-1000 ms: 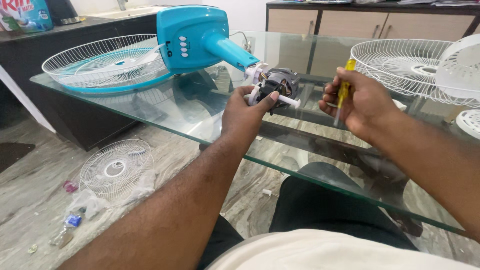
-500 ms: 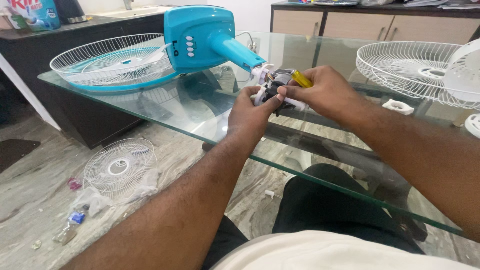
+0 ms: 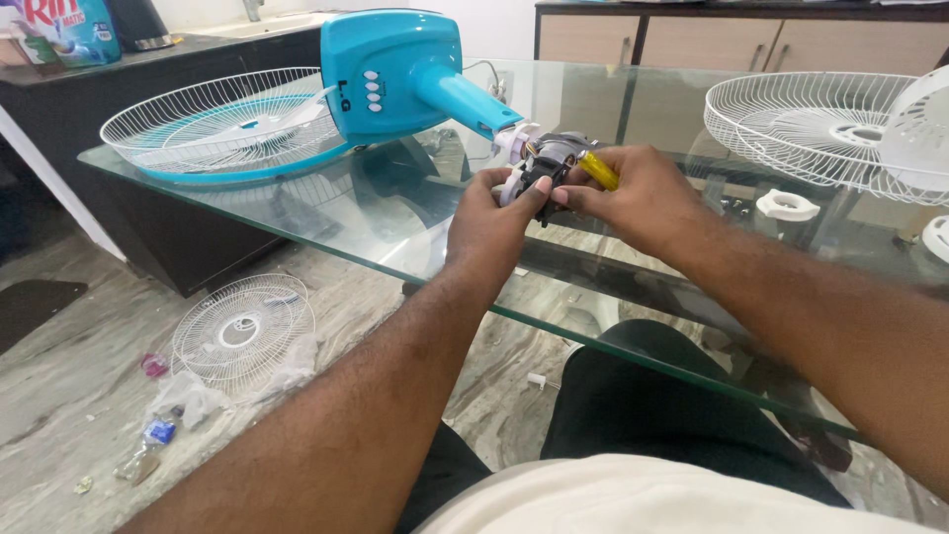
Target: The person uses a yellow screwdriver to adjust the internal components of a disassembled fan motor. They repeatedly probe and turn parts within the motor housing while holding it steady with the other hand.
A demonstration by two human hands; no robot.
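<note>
Above the glass counter (image 3: 297,213), the left hand (image 3: 494,222) has its fingers clamped on the fan motor (image 3: 549,163), steadying it, while the right hand (image 3: 638,193) grips a yellow-handled screwdriver (image 3: 598,170) against it.

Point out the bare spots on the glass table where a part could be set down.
Bare glass lies along the near edge of the glass table, in front of the blue fan base, left of the left hand. The right end is crowded by a white grille and white ring nut.
</note>
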